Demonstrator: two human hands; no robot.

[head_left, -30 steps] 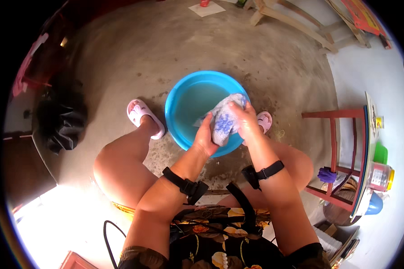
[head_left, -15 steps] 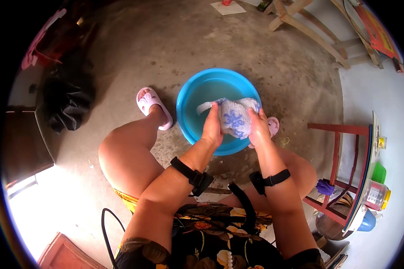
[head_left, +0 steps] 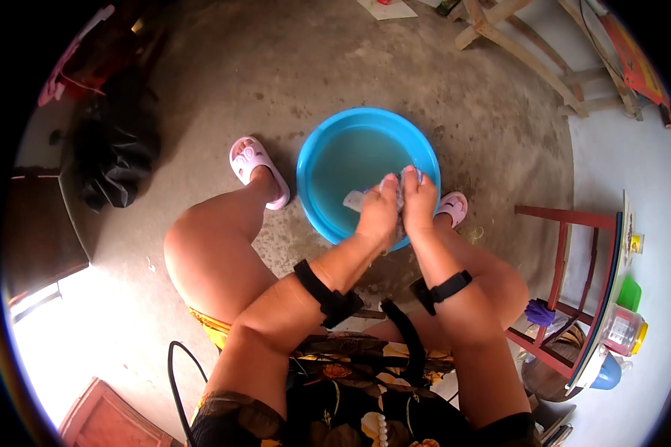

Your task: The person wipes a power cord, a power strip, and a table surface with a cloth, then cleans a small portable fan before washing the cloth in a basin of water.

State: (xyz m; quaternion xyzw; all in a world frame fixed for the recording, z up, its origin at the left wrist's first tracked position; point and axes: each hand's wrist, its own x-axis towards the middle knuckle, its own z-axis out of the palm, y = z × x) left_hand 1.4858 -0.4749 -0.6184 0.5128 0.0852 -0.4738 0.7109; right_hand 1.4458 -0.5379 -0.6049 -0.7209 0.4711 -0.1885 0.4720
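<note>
Both of my hands are closed on a wet white cloth (head_left: 353, 200) with a blue pattern. My left hand (head_left: 380, 210) and my right hand (head_left: 419, 200) are side by side, squeezing the bunched cloth between them. Most of it is hidden behind my fingers, and a pale end sticks out on the left. They are over the near right part of a round blue basin (head_left: 304, 179), which holds cloudy greyish water (head_left: 343, 160). The basin stands on the floor between my feet.
Pink slippers (head_left: 256, 165) flank the basin. At right stands a red-framed piece of furniture (head_left: 566, 217) with a yellow-lidded jar (head_left: 620, 329) and a blue bowl (head_left: 608, 372). A wooden frame (head_left: 525, 52) is far right. A black plastic bag (head_left: 115, 167) sits at left.
My hands have come together, bunching the cloth that was spread between them with its blue pattern showing. They have shifted slightly to the right.
</note>
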